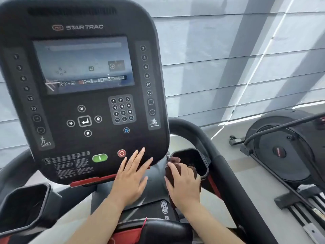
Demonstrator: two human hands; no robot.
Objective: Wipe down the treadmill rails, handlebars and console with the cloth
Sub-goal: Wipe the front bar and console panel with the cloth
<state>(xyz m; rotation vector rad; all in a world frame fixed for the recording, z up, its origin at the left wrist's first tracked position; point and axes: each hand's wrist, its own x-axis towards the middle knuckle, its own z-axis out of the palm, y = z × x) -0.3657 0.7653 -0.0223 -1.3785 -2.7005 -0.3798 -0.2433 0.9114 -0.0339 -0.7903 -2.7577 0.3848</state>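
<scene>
The black treadmill console [84,106] fills the left half of the head view, with a screen, keypad, green start button and red stop button. My left hand [131,175] lies flat with fingers spread on the console's lower right corner, just right of the stop button. My right hand [182,184] presses a dark brown cloth [173,167] against the grey housing beside the right cup holder [198,161]. The curved black handlebar [211,152] runs down the right side, past my right hand.
A second cup holder [26,205] sits at the lower left. A red safety strip runs under the console. Another black exercise machine [284,148] stands on the floor to the right. Pale window blinds cover the wall behind.
</scene>
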